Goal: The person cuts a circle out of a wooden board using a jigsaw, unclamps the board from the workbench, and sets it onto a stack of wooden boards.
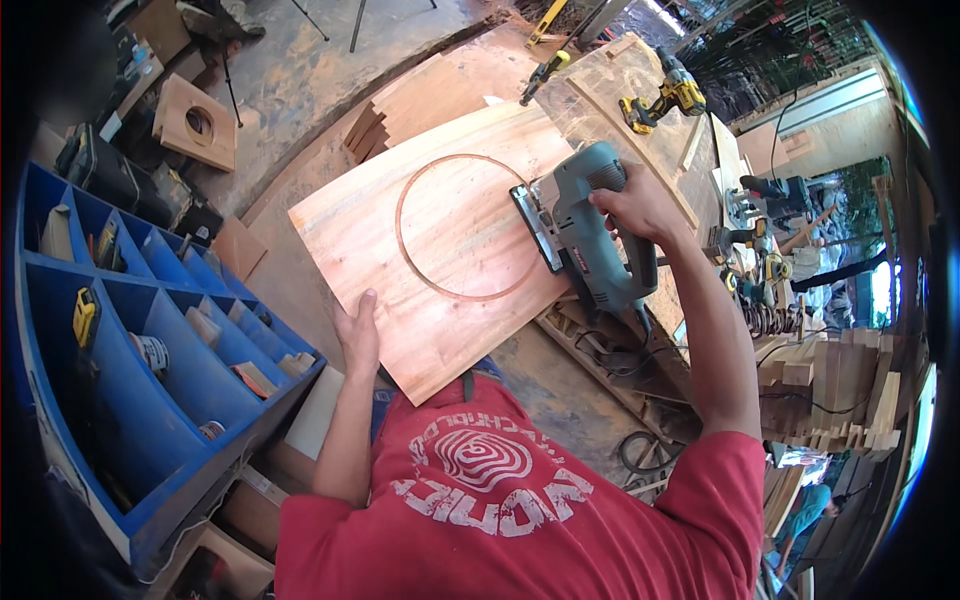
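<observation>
A square wooden board with a circular groove in its face lies tilted in front of me, its near corner close to my shirt. My left hand holds the board's left edge, thumb on top and the other fingers hidden beneath. In my right hand is a teal jigsaw, gripped by its handle. The saw's metal base plate rests at the board's right side, across the right part of the circle. The blade is hidden from view.
A blue compartment shelf stands on the left. A yellow cordless drill lies on the workbench beyond the saw. Wood pieces are stacked at right. A board with a round hole sits far left. Another person is at lower right.
</observation>
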Motion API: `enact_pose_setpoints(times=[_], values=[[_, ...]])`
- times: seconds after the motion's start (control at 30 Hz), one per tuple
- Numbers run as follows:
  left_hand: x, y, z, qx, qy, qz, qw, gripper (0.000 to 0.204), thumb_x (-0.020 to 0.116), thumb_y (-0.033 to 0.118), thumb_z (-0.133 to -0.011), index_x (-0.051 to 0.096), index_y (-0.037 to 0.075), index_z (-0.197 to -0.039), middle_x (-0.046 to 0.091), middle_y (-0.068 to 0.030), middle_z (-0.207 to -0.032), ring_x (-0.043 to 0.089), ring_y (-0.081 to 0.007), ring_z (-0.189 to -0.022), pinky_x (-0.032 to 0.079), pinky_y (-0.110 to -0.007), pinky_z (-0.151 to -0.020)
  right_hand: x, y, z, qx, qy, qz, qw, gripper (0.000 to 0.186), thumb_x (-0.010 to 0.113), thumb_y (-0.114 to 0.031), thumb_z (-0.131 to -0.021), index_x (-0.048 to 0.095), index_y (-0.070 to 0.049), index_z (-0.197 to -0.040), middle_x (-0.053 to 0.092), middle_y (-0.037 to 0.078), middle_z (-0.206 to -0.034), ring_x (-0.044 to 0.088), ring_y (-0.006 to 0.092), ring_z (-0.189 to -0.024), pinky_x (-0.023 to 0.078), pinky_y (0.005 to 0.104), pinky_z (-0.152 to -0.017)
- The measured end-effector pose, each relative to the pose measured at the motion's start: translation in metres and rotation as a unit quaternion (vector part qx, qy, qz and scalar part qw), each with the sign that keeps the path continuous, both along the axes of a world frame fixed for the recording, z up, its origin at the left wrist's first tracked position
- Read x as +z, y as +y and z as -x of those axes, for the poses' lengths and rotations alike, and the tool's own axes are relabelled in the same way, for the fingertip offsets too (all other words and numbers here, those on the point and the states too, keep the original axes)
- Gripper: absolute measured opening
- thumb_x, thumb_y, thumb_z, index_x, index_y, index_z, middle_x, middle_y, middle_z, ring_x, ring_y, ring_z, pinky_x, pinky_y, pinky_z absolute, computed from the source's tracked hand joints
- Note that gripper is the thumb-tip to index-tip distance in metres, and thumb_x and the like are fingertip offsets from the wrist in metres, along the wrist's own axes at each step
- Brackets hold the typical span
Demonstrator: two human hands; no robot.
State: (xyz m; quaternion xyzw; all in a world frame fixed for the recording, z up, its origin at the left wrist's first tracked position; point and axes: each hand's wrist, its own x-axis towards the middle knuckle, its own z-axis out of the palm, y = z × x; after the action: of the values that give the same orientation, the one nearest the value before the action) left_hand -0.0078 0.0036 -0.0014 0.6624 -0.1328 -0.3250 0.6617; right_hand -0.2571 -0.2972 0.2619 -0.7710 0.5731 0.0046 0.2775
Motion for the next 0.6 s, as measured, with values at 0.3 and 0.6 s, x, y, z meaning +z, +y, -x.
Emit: enact_pose_setpoints(times=[0.3,0.6], values=[[0.004,-0.001,0.001,0.001,0.007,0.027,1.0,0.058,0.063,0.016,-0.102,0.044,-0.01,-0.151,0.059,-0.0192,-0.146,0.058,-0.0271,-0.131,0.043,-0.037,-0.113,0.013,0.004,-0.005,0.02,0.002,0.011,1.0,0.036,0.074,-0.023,-0.085,0.07,0.004,-0.108,0.074,0.013,-0.074,0.074,0.0217,-0.063,0.058,0.0371,-0.061],[0.003,-0.002,0.001,0.0,0.018,0.018,1.0,0.059,0.066,0.011,-0.101,0.043,-0.01,-0.151,0.06,-0.0208,-0.143,0.059,-0.0292,-0.129,0.044,-0.039,-0.113,0.008,-0.007,-0.002,0.029,-0.036,-0.003,0.999,0.033,0.075,-0.017,-0.084,0.071,0.006,-0.108,0.075,0.014,-0.081,0.073,0.0198,-0.063,0.059,0.0372,-0.061]])
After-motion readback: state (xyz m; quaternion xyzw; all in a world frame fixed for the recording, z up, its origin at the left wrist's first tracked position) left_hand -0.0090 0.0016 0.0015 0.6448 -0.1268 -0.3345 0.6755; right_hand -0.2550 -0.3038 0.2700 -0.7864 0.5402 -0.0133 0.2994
